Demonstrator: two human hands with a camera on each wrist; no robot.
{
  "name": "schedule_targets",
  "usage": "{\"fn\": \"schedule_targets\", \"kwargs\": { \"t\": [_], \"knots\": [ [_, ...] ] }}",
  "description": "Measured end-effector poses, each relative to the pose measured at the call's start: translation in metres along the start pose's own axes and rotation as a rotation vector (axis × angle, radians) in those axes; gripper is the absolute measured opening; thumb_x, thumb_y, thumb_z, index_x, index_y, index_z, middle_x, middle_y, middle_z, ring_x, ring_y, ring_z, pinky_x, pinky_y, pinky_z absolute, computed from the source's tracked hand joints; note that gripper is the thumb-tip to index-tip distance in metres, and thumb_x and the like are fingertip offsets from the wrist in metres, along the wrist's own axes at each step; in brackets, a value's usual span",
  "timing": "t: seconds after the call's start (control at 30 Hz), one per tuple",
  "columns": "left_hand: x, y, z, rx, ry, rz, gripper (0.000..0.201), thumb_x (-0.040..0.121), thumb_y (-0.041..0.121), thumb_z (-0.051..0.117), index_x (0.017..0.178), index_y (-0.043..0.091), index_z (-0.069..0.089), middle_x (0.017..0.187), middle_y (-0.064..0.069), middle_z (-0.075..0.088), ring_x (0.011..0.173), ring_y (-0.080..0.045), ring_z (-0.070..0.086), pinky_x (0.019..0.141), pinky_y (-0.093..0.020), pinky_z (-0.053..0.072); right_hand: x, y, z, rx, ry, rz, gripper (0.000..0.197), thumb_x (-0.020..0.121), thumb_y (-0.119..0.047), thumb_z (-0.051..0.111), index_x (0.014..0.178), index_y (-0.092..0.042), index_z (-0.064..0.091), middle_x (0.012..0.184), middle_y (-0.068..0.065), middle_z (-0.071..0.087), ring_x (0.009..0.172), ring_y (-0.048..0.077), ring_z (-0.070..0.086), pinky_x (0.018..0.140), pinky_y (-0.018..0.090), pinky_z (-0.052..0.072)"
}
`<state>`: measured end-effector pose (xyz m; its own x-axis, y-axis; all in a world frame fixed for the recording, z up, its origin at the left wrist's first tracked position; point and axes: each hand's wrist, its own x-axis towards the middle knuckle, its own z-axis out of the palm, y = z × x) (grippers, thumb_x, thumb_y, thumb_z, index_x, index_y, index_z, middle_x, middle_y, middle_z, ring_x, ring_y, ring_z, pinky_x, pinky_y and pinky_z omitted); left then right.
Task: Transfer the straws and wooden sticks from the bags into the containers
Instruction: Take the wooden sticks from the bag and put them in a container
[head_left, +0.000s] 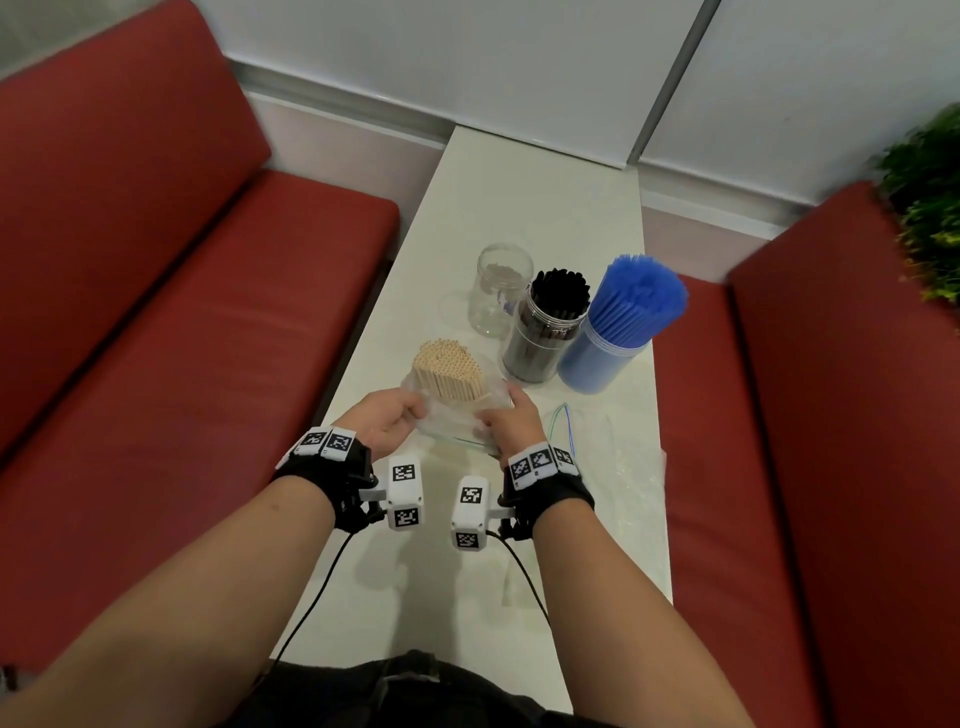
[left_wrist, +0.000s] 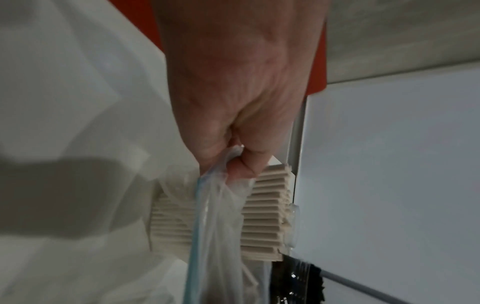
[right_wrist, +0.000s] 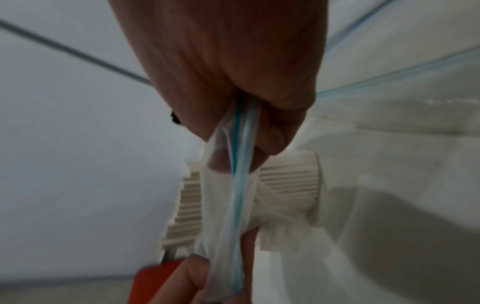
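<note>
The wooden sticks (head_left: 451, 370) poke out of a clear zip bag (head_left: 457, 423) in the middle of the frame, with the left hand (head_left: 387, 423) and right hand (head_left: 506, 423) each pinching a side of its mouth. Just above, on the white worktop (head_left: 519, 197): an empty glass jar (head_left: 498, 291), a jar of black straws (head_left: 545, 327), and a tub of blue straws (head_left: 618, 327) close to the right edge.

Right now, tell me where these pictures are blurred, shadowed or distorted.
Head view: wide-angle bending at the red benches, sharp on the bundle of pale wooden sticks. Left wrist view: soft, a dark shadow on the white table. Right wrist view: motion blur on the clear zip bag.
</note>
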<state>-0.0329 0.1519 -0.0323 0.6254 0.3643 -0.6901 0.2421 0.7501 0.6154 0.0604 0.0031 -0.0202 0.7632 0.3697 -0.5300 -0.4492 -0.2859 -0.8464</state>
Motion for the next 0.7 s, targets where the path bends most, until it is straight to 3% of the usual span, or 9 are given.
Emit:
{"fn": "schedule_targets", "kwargs": {
  "t": [0.07,0.13,0.23,0.3,0.37,0.47,0.53,0.63,0.7],
  "knots": [
    [0.001,-0.001,-0.004,0.099,0.037,0.002,0.04,0.071,-0.023,0.032,0.095,-0.004,0.057,0.094,-0.015,0.055,0.089,-0.029,0.055,0.083,-0.036,0.054,-0.001,-0.006,0.001,-0.29,0.029,-0.054,0.08,0.086,0.006,0.057,0.154,-0.03,0.035,0.135,0.018,0.051,0.086,0.025,0.058,0.063,0.027,0.05],
    [-0.004,0.0,-0.007,0.216,0.092,0.008,0.036,0.07,-0.02,0.032,0.09,-0.001,0.055,0.089,-0.013,0.049,0.081,-0.027,0.049,0.065,-0.034,0.052,-0.001,-0.009,0.003,-0.515,-0.001,-0.128,0.099,0.084,0.002,0.064,0.16,-0.04,0.016,0.145,0.016,0.032,0.093,0.026,0.056,0.085,0.034,0.051],
    [-0.014,0.006,-0.009,0.215,0.118,-0.092,0.021,0.08,-0.01,0.035,0.081,0.003,0.051,0.087,-0.013,0.051,0.076,-0.029,0.053,0.06,-0.035,0.052,0.002,-0.006,0.008,-0.774,-0.129,-0.238,0.091,0.087,-0.009,0.069,0.158,-0.044,0.024,0.158,0.01,0.026,0.132,0.034,0.046,0.114,0.048,0.037],
    [-0.018,0.012,-0.013,0.052,0.012,-0.224,0.017,0.083,0.002,0.036,0.091,0.003,0.052,0.097,-0.018,0.058,0.083,-0.034,0.061,0.073,-0.045,0.054,0.005,0.0,0.009,-0.747,-0.237,-0.257,0.079,0.089,-0.016,0.068,0.156,-0.039,0.034,0.158,0.01,0.032,0.142,0.034,0.036,0.12,0.049,0.03],
    [-0.015,0.019,-0.02,-0.053,-0.149,-0.325,0.038,0.086,0.021,0.043,0.112,-0.002,0.058,0.11,-0.024,0.064,0.094,-0.038,0.065,0.078,-0.047,0.055,0.009,0.008,0.008,-0.671,-0.303,-0.23,0.076,0.088,-0.021,0.07,0.156,-0.035,0.037,0.16,0.008,0.033,0.147,0.031,0.031,0.122,0.048,0.026],
    [-0.013,0.021,-0.02,-0.022,-0.274,-0.337,0.045,0.095,0.036,0.05,0.112,0.0,0.07,0.112,-0.02,0.07,0.094,-0.036,0.071,0.071,-0.043,0.058,0.015,0.018,0.008,-0.67,-0.334,-0.176,0.081,0.085,-0.031,0.076,0.156,-0.033,0.037,0.163,0.006,0.03,0.15,0.026,0.028,0.124,0.047,0.024],
    [-0.007,0.015,-0.021,0.01,-0.188,-0.301,0.036,0.098,0.026,0.05,0.119,0.001,0.065,0.111,-0.02,0.07,0.093,-0.036,0.071,0.073,-0.045,0.059,0.021,0.023,0.007,-0.734,-0.329,-0.164,0.084,0.084,-0.038,0.077,0.157,-0.031,0.035,0.164,0.005,0.029,0.151,0.025,0.027,0.124,0.046,0.022],
    [0.004,0.005,-0.032,0.08,-0.093,-0.266,0.032,0.097,0.007,0.05,0.127,0.002,0.057,0.136,-0.022,0.055,0.118,-0.038,0.058,0.091,-0.046,0.053,0.031,0.028,0.002,-0.91,-0.341,-0.164,0.088,0.088,-0.04,0.076,0.16,-0.027,0.028,0.168,0.005,0.019,0.154,0.027,0.021,0.125,0.044,0.019],
    [0.011,0.003,-0.036,0.139,0.067,-0.205,0.018,0.101,0.004,0.039,0.1,0.006,0.057,0.148,-0.021,0.042,0.12,-0.036,0.054,0.065,-0.032,0.059,0.038,0.032,-0.001,-1.029,-0.345,-0.156,0.088,0.091,-0.037,0.074,0.161,-0.03,0.022,0.17,0.005,0.01,0.154,0.03,0.019,0.125,0.042,0.019]
  ]
}}
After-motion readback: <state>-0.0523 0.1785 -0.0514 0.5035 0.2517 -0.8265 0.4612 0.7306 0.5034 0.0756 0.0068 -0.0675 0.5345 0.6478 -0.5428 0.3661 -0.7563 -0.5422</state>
